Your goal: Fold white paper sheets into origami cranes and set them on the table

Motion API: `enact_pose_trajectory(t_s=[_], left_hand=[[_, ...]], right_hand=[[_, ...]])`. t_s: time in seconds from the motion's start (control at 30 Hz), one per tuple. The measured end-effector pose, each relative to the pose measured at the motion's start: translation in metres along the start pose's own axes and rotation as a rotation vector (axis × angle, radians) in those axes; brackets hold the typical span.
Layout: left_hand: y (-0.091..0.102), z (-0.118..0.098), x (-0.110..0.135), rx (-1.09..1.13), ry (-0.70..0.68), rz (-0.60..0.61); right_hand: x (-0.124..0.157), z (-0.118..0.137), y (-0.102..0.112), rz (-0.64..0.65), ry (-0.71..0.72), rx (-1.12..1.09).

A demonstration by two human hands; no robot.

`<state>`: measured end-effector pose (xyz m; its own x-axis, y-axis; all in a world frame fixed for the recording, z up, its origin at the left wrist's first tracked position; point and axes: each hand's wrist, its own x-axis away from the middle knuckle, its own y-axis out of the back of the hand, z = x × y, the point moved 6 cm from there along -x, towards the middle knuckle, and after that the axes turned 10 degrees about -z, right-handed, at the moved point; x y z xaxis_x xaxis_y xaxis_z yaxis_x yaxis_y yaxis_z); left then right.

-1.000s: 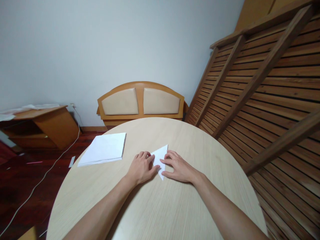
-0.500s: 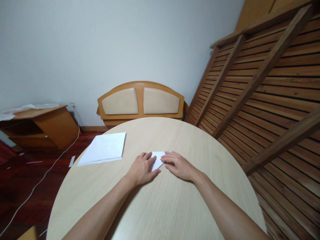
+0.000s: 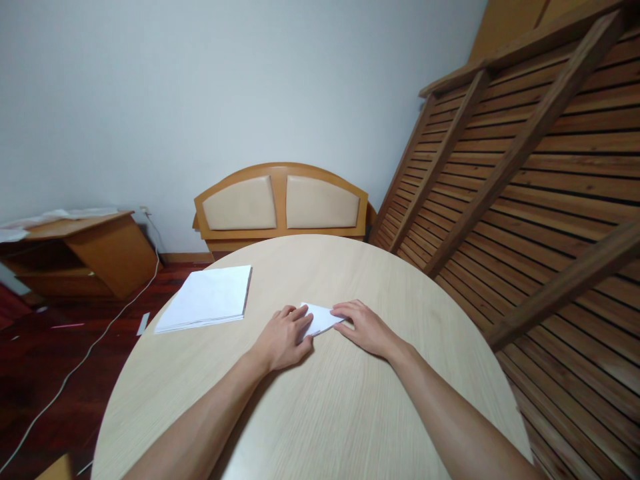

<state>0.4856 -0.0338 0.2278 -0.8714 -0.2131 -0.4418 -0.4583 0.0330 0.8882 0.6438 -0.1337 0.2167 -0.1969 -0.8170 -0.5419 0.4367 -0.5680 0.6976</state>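
Both hands are lying flat near the middle of the bench [image 3: 325, 413], and a small folded paper [image 3: 323, 318] is sitting on the bench top between them. The left hand [image 3: 283, 340] is covering the paper's left end, its fingers [image 3: 300, 321] held close together and pressing down. The right hand [image 3: 367, 328] is resting on the paper's right edge, fingers [image 3: 344, 309] laid flat and side by side, nothing pinched. Only a white sliver of the paper is showing between the two hands; the rest is hiding under the fingers.

On the left part of the bench a stack [image 3: 207, 298] of white sheets is lying well apart from the hands. Both forearms are stretching in from the bench's near edge.

Beyond the far edge of the bench a padded headboard [image 3: 281, 202] is leaning against the wall. To the right of the bench a slatted frame [image 3: 540, 173] is standing tilted. Left of the bench a low cabinet [image 3: 95, 257] is sitting on the dark floor [image 3: 40, 393], and a pale cable [image 3: 90, 353] is trailing across that floor.
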Motion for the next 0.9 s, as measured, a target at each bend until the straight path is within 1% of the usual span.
enact_pose_trajectory(t_s=[0.23,0.5,0.77,0.9], left_hand=[[-0.0047,0.0048,0.0014,0.048,0.000,-0.053],[-0.0031,0.0052,-0.0015,0.072,-0.006,-0.053],[-0.0023,0.0064,-0.0009,0.095,0.010,-0.065],[-0.0013,0.0066,-0.0003,0.106,0.023,-0.066]], right_hand=[[-0.0010,0.0033,0.0040,-0.001,-0.005,0.020],[-0.0044,0.0058,0.0062,0.015,0.003,0.080],[-0.0021,0.0043,0.0061,-0.009,-0.004,0.080],[-0.0039,0.0090,0.0102,-0.043,0.009,0.061]])
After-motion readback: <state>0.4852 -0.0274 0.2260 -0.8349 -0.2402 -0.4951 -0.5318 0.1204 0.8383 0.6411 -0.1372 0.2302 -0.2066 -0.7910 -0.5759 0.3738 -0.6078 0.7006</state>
